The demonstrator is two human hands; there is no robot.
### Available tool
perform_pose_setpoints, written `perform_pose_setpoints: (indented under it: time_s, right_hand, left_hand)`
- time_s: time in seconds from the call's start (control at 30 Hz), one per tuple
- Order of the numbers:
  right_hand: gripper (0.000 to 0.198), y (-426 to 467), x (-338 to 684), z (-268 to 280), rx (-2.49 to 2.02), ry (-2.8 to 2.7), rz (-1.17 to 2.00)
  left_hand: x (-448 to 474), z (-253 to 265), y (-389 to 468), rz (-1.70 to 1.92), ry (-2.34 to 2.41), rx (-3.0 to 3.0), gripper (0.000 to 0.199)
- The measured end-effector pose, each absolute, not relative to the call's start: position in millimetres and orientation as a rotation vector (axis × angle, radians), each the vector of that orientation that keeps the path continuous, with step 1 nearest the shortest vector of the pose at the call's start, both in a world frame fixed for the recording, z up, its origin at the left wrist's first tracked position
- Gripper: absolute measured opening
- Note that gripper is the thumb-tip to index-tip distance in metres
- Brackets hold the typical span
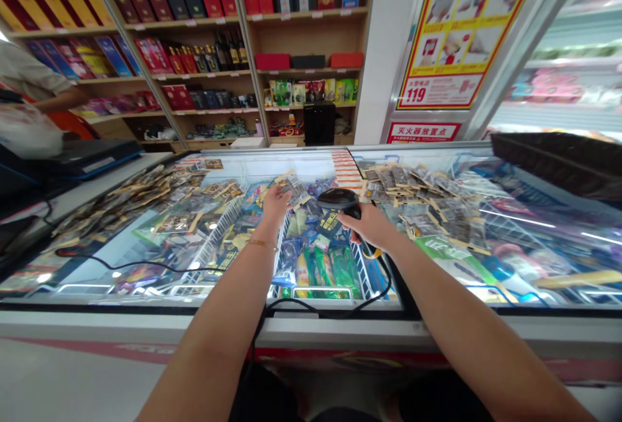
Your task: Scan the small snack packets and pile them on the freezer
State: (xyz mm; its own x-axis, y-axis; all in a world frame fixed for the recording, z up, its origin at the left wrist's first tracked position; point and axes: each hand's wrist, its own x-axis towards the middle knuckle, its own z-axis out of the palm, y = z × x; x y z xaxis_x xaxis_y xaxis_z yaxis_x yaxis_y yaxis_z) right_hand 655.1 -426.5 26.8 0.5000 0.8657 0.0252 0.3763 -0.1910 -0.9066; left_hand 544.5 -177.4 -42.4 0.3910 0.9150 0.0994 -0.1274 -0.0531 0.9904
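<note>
Scanner (pixel 339 199): black, rounded; right hand (pixel 368 224) wrapped round its handle, above the freezer glass (pixel 92 274).
Packet (pixel 294 187): small, flat, at the left hand's (pixel 276 205) curled fingers; pinched or merely touched, cannot tell.
Cord (pixel 170 268): thin, looping; a tug could snag it.
Heap (pixel 437 201): loose packets; bumping might slide some across smooth glass.

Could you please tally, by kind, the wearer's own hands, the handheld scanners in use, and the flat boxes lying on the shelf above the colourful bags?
Hands, left hand and right hand: 2
Handheld scanner: 1
Flat boxes: 3
Total: 6
</note>
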Motion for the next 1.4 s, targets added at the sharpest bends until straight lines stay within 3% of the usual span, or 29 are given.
perform_pose_setpoints:
  time_s: [0.7,0.83,1.03,1.4]
  right_hand:
    - [0.027,-425,652,24,-1.786,-1.036,0.657]
    - [0.021,-426,656,25,-1.712,-0.981,0.714]
    - [0.024,-451,698,45,-1.621,-0.77,0.841]
    - [0.014,-569,782,71,-1.773,-0.423,0.499]
  left_hand:
    - [544,-42,-179,0.98,0.771,1.38,0.034]
    - [547,-34,-186,0.993,0.801,1.357,0.023]
    - [576,-9,-231,0.684,0.85,1.296,0.012]
    - [700,5,-365,0.396,0.597,1.288,0.026]
